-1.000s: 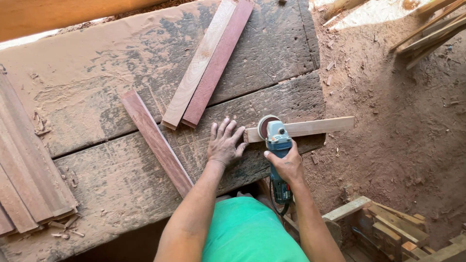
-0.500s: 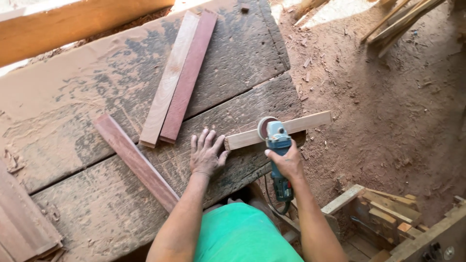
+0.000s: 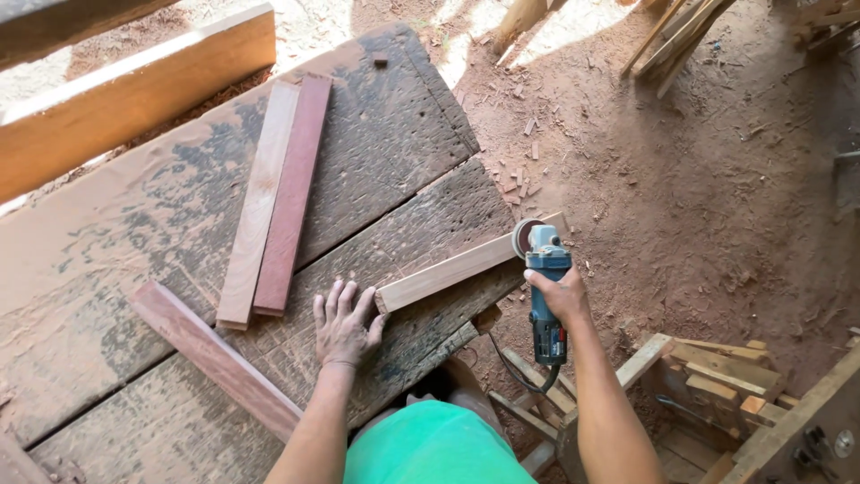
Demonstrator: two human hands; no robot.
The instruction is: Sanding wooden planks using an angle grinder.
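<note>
A pale wooden strip (image 3: 452,269) lies across the near right corner of the dark plank workbench (image 3: 385,152), its right end sticking out past the edge. My left hand (image 3: 343,324) lies flat on the bench with fingers spread, fingertips touching the strip's near left end. My right hand (image 3: 557,294) grips a blue angle grinder (image 3: 545,291), whose sanding disc (image 3: 524,236) rests against the strip's right end. The grinder's cord hangs down below the bench.
Two long strips, one pale and one reddish (image 3: 276,197), lie side by side mid-bench. Another reddish strip (image 3: 215,358) lies diagonally at the left. A thick orange beam (image 3: 125,99) runs along the far edge. Offcuts (image 3: 717,381) are piled at lower right on sawdust-covered ground.
The view has shifted, so the bench now sits further left and lower. My left hand has slid from on top of the strip to its left end. The grinder stays at the strip's right end.
</note>
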